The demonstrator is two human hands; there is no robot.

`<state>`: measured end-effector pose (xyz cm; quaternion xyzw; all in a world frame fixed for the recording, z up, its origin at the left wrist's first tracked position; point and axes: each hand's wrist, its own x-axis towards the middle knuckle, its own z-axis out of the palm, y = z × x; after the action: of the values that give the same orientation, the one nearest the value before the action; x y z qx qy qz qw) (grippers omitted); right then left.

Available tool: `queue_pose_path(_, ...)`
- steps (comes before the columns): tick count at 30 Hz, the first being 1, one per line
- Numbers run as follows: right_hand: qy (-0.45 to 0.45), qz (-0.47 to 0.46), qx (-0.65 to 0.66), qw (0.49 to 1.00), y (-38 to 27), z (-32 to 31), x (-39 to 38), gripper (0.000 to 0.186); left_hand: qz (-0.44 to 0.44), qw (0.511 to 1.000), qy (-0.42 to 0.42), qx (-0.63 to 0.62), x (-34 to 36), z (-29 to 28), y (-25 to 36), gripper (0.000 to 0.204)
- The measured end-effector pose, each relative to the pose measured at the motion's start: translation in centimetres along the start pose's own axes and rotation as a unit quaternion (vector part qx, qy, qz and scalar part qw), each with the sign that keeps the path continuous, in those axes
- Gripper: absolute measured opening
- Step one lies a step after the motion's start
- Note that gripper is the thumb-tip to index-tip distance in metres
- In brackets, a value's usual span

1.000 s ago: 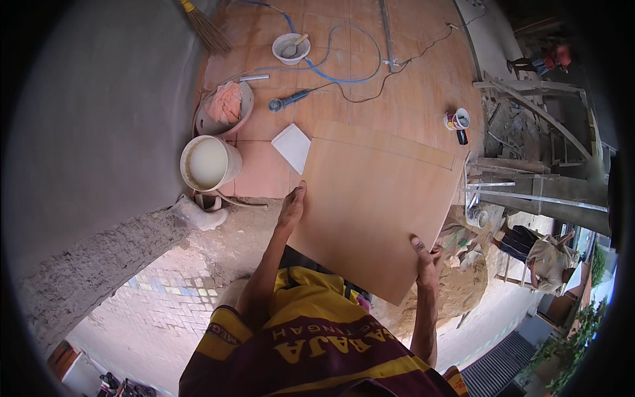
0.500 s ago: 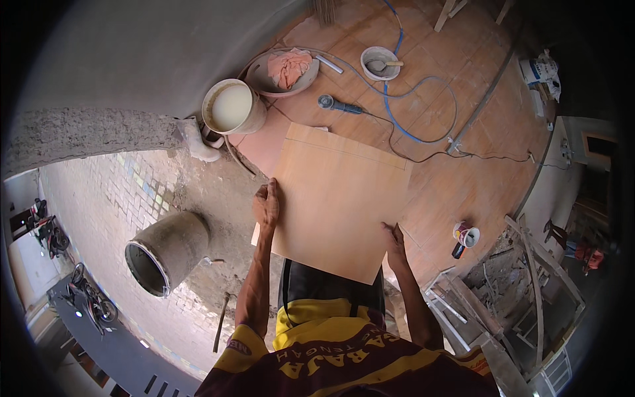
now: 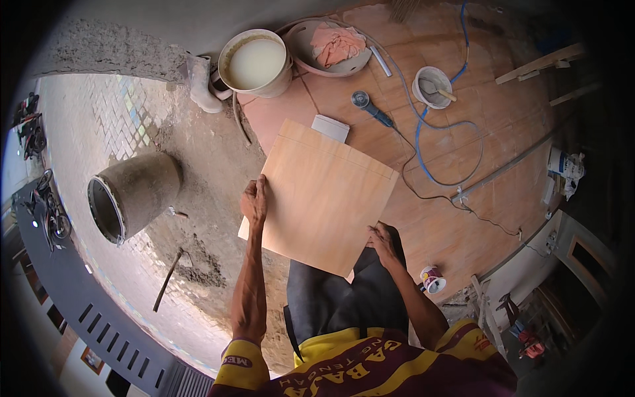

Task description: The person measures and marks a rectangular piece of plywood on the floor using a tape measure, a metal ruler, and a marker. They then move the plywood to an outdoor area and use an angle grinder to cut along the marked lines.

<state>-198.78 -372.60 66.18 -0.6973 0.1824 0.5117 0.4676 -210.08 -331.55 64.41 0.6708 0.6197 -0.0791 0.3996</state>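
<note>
A large square wood-toned floor tile [image 3: 324, 198] is held out in front of my thighs, tilted a little. Along its far edge runs a thin straight line. My left hand [image 3: 254, 200] grips its left edge, thumb on the top face and fingers tucked under. On the right edge near the closest corner, my right hand [image 3: 381, 242] is closed in the same way. The fingers beneath the tile are hidden. Past the far edge, a small white box-like piece [image 3: 331, 128] pokes out, partly covered. An angle grinder [image 3: 372, 108] lies on the floor beyond it.
A bucket of milky liquid [image 3: 258, 63] stands beside a basin [image 3: 301, 43] with a pink cloth [image 3: 337, 44]. A small mortar bucket [image 3: 431, 86], a blue hose [image 3: 423, 142] and a cord lie right. A concrete pipe [image 3: 135, 192] and a long-handled tool [image 3: 169, 278] lie left.
My view has swung to the right and my body has turned. The tile, still in both hands, sits slightly further left, and more of the white piece shows beyond it.
</note>
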Motion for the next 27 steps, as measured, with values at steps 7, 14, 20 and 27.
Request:
queue_pose_path(7, -0.145, 0.037, -0.107, 0.983, -0.7, -5.3, 15.0, 0.031, -0.042, 0.997, 0.051, 0.035, 5.5, 9.1, -6.6, 0.065)
queue_pose_path(14, -0.149, -0.037, -0.283, 0.947, 3.4, -10.6, 35.0, 0.036, -0.084, 0.98, 0.1, -0.153, 11.1, 25.2, -12.9, 0.058)
queue_pose_path(20, -0.199, -0.115, -0.331, 0.915, 2.5, -8.1, 46.3, 0.036, -0.204, 0.913, 0.192, -0.297, 9.7, 34.3, -21.5, 0.052)
queue_pose_path(27, -0.169, -0.236, -0.415, 0.862, 0.2, -6.3, 56.6, 0.027, -0.241, 0.85, 0.183, -0.43, 9.8, 44.6, -25.1, 0.073)
